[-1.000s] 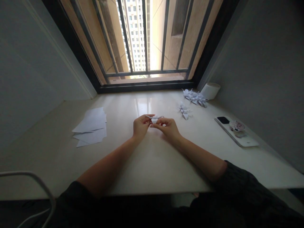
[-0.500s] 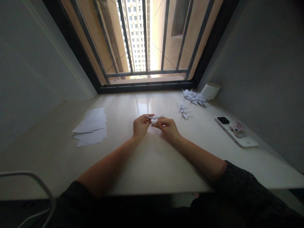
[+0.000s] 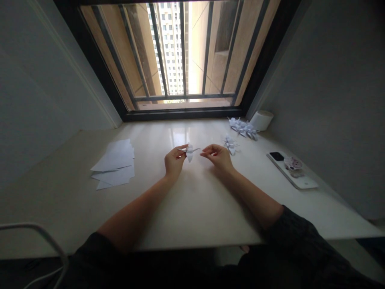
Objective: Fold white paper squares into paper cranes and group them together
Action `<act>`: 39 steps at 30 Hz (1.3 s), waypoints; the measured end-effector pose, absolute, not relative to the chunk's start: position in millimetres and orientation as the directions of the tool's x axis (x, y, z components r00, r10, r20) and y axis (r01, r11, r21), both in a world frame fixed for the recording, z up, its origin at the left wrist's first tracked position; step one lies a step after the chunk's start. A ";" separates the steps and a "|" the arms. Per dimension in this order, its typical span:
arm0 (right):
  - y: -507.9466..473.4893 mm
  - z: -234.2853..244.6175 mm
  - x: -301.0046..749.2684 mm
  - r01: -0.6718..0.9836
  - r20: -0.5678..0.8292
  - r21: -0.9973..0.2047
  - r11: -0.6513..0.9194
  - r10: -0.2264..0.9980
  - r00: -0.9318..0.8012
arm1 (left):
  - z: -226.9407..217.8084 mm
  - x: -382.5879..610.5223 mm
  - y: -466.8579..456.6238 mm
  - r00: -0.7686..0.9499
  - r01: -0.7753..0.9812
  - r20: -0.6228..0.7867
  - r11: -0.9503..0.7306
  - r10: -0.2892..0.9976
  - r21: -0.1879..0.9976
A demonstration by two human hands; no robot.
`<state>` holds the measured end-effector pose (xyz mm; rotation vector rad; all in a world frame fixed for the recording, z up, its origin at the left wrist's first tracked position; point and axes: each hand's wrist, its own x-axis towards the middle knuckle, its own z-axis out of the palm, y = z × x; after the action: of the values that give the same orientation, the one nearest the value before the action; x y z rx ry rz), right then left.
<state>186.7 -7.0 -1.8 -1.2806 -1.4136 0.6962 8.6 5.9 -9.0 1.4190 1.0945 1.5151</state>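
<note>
A small folded white paper crane [image 3: 189, 153] hangs a little above the pale table [image 3: 186, 200], pinched in my left hand [image 3: 173, 162]. My right hand [image 3: 217, 156] is a short way to its right, apart from the paper, with fingertips curled together and nothing visible in them. A finished paper crane [image 3: 229, 144] lies just beyond my right hand. A stack of white paper sheets [image 3: 114, 163] lies to the left of my left hand.
Several more paper cranes [image 3: 242, 127] lie at the back right by a white roll [image 3: 261, 120]. A white phone [image 3: 291, 175] with a small round thing on it lies at the right. A barred window [image 3: 183, 60] faces me; grey walls close both sides.
My right hand has let go of the crane and moved right. My left hand keeps it and has lifted it slightly. The view has tilted a little.
</note>
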 end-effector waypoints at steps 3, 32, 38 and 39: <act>-8.6 6.7 190.7 0.392 0.426 -0.843 0.370 0.902 0.065 | -7.1 7.6 4.0 -0.070 0.062 0.336 -0.332 0.939 0.941; -24.4 13.5 350.5 0.931 0.573 -0.185 0.314 0.805 -0.157 | 1.1 9.9 -10.5 0.328 0.292 0.195 -0.295 0.924 0.910; -18.0 -7.2 346.0 0.938 0.600 -0.167 0.303 0.786 -0.147 | -2.0 9.3 -8.7 0.339 0.281 0.169 -0.271 0.926 0.920; -17.5 -8.9 344.8 0.939 0.594 -0.164 0.302 0.790 -0.150 | -1.9 9.2 -8.5 0.340 0.285 0.167 -0.271 0.926 0.919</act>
<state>344.8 -17.5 -8.9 -1.5326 -1.9842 -0.3273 9.2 -8.5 -1.9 1.7555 1.0809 0.9490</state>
